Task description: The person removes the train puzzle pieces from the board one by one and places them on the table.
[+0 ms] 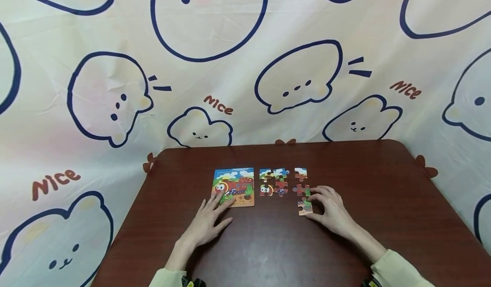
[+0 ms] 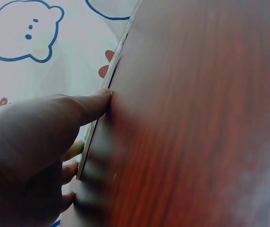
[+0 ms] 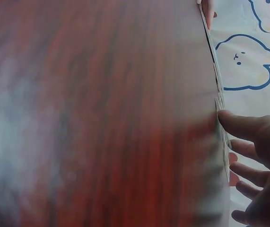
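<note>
My left hand (image 1: 207, 223) rests with spread, fairly straight fingers on the lower left of a picture board (image 1: 243, 199), which shows a red train with a face. In the left wrist view, its thumb (image 2: 94, 105) touches the tabletop near the board's edge. My right hand (image 1: 333, 210) pinches a green and sandy jigsaw piece (image 1: 305, 209) between thumb and fingers, at the bottom of the right column. Just above lies a red and green jigsaw piece (image 1: 301, 189). A sky-coloured jigsaw piece (image 1: 301, 173) tops the column. The right wrist view shows the pieces only edge-on.
Between the board and the right column lie several more pieces, among them a train-face piece (image 1: 266, 190), a red piece (image 1: 281, 188) and a cloud piece (image 1: 281, 173). The brown table (image 1: 264, 253) meets a cartoon-printed cloth (image 1: 245, 82) behind.
</note>
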A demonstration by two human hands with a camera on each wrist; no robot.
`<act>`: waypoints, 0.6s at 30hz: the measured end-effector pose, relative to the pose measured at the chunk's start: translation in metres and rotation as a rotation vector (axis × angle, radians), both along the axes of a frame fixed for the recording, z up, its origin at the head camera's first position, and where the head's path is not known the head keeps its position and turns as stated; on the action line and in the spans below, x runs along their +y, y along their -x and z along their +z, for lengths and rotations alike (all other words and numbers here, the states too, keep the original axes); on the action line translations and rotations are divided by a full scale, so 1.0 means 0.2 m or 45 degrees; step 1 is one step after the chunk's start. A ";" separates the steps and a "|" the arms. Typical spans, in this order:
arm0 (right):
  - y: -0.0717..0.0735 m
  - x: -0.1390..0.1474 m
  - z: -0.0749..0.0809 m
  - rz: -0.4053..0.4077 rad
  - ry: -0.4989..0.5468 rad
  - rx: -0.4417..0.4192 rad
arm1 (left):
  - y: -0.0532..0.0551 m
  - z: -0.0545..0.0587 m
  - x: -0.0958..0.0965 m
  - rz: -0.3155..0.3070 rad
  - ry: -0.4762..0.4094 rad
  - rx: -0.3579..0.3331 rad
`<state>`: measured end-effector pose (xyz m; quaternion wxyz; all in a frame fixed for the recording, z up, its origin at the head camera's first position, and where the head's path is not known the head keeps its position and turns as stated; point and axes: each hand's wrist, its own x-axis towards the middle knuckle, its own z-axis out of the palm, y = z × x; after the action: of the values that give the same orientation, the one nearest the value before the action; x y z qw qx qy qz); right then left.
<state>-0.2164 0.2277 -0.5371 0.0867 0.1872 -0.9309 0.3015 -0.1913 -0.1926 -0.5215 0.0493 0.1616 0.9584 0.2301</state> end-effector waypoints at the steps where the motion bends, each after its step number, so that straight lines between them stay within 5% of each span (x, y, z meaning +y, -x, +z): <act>1: 0.00 0.00 0.00 0.007 0.004 -0.004 | 0.00 0.00 0.00 0.010 0.002 0.000; 18: 0.04 -0.10 0.00 0.065 0.080 0.120 | 0.00 -0.01 -0.02 0.086 -0.066 0.006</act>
<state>-0.2242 0.2087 -0.5378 0.1284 0.2221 -0.9107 0.3237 -0.1915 -0.1958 -0.5239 0.0352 0.1311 0.9571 0.2561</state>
